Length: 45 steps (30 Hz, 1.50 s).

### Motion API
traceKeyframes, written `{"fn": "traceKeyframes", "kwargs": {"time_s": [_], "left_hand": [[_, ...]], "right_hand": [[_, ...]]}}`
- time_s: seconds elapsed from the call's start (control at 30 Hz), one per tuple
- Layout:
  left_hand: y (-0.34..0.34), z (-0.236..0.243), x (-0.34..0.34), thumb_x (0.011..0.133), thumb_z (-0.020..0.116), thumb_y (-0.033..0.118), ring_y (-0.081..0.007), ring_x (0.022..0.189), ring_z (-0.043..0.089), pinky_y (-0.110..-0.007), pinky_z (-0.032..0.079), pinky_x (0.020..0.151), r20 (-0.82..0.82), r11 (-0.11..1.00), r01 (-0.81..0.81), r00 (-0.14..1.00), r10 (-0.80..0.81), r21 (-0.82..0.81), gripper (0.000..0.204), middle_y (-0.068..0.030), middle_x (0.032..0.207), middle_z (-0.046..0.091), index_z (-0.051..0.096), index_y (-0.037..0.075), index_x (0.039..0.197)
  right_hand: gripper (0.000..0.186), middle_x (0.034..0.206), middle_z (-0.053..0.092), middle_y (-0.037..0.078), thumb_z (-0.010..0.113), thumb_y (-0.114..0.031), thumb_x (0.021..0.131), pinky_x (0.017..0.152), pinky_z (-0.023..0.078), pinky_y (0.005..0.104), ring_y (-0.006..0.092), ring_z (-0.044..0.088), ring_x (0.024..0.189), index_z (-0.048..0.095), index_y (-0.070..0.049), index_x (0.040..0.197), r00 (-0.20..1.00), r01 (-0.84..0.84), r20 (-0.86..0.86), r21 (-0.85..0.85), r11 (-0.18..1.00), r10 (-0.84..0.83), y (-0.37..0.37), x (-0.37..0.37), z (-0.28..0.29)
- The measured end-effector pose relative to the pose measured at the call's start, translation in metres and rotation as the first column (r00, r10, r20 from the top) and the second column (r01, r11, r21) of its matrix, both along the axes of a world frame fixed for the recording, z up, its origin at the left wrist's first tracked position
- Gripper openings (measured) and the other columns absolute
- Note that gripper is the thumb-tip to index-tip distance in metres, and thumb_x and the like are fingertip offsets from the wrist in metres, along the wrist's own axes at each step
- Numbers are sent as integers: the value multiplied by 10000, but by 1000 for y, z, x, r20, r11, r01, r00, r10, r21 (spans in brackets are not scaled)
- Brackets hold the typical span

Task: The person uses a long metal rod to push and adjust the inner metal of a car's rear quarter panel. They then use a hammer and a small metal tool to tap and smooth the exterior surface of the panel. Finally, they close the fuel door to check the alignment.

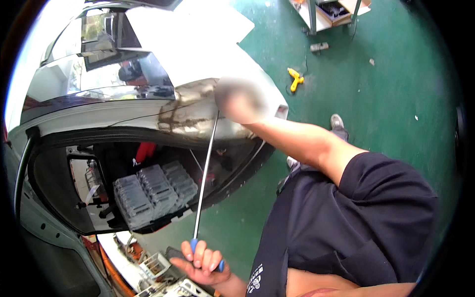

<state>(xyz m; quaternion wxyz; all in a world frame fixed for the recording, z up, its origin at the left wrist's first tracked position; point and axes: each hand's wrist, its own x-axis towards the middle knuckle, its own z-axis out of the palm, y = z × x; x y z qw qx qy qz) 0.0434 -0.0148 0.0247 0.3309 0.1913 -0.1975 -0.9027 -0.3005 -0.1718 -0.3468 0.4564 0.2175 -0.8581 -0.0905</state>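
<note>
The green floor (396,94) bears a yellow gun-shaped tool (295,79), a small pale block (319,47) and a cart (312,17), all far right. At left, the car trunk (230,171) holds clear plastic boxes (157,187).

We wear a loose, very dark top (356,222) with soft folds, and its short, wide sleeve (396,183) stops partway down our right arm (297,140). Small white marks (256,284) sit near 1 edge of the cloth. Our left hand (205,263) is bare, blur hides our right hand (241,103), and we have dark pants (341,134) and 2 pale grayish shoes (336,121).
</note>
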Motion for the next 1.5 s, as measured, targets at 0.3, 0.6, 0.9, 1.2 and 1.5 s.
{"fn": "traceKeyframes", "kwargs": {"time_s": [0.3, 0.6, 0.9, 1.2, 1.5], "left_hand": [[-26, 17, 40, 1028, 553, 560, -210, 570, 546, -409, 474, 782, 104, 962, 121, 990, -98, -246, 470, -81, 808, 553, 537, 90, 1041], [-20, -96, 69, 1110, 418, 424, -258, 689, 612, -496, 544, 900, -126, 998, 32, 992, -25, 49, 335, -122, 841, 559, 478, 106, 1026], [-21, -103, 39, 1112, 421, 430, -286, 788, 655, -603, 546, 1006, -61, 981, 146, 986, -154, -126, 320, -105, 838, 544, 471, 119, 1058], [-55, -57, 3, 1114, 398, 472, -268, 882, 641, -583, 498, 1060, -144, 982, 191, 971, -190, -10, 407, -114, 930, 548, 486, 76, 1076], [-31, -10, -48, 1109, 472, 372, -144, 647, 502, -347, 452, 723, 152, 1000, -9, 988, 10, -10, 292, -29, 833, 482, 503, 94, 1195]], "right_hand": [[192, 903, 678, 145, 592, -159, 959, 731, 541, 362, 256, 656, 826, 670, -1, 1035, 233, -45, 667, -720, 693, 708, 14, -8, 39], [444, 894, 711, 192, 614, -317, 981, 702, 570, 394, 277, 701, 770, 590, 61, 1212, -170, 558, 388, -719, 413, 906, 41, 11, 82], [294, 823, 679, 142, 615, -200, 939, 620, 525, 399, 249, 661, 701, 652, 50, 1090, -30, 826, 332, -523, 211, 943, 14, 42, 92], [397, 921, 699, 155, 647, -260, 942, 729, 529, 417, 260, 675, 795, 622, 51, 1188, 93, 936, 178, -352, -25, 980, -14, 41, 79], [435, 1030, 706, 210, 632, -321, 950, 874, 517, 435, 332, 680, 966, 630, 44, 1186, 85, 947, 225, -322, -8, 971, -20, 35, 77]]}}
